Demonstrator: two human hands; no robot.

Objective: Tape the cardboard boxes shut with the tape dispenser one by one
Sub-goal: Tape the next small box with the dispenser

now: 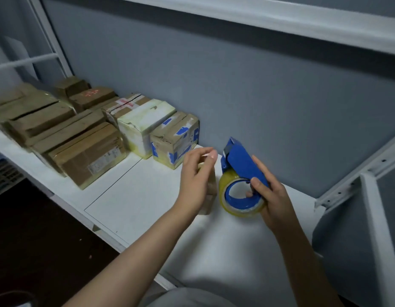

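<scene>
- On the white shelf (130, 196), in the head view, a small brown cardboard box (212, 185) stands near the middle, mostly hidden behind the left hand (196, 180).
- The left hand hovers over this box, at 9 o'clock of the dispenser. Its fingers are loosely bent, with the thumb and forefinger tips close together by a pale blur. Whether they pinch anything cannot be told.
- The right hand (267, 193) grips the blue tape dispenser (240, 160), fingers curled round its body and thumb pressed on the frame. One fingertip shows through the core of the roll.
- The dispenser is just beside the small box at its 3 o'clock, held tilted, with its cutter end pointing to 11 o'clock.
- The yellowish clear tape roll (227, 196) sits in the dispenser's lower end, close to the shelf surface.
- At 10 o'clock of the hands, a box patched with blue tape (174, 140) stands against the grey wall (236, 85).
- Touching it further toward 10 o'clock is a whitish, yellow-stained box (143, 127).
- Beyond that, more brown cardboard boxes (88, 156) are packed together along the shelf to the frame's 9 o'clock edge.
- At 3 o'clock, a pale metal rack upright (356, 185) with holes rises beside the shelf.
</scene>
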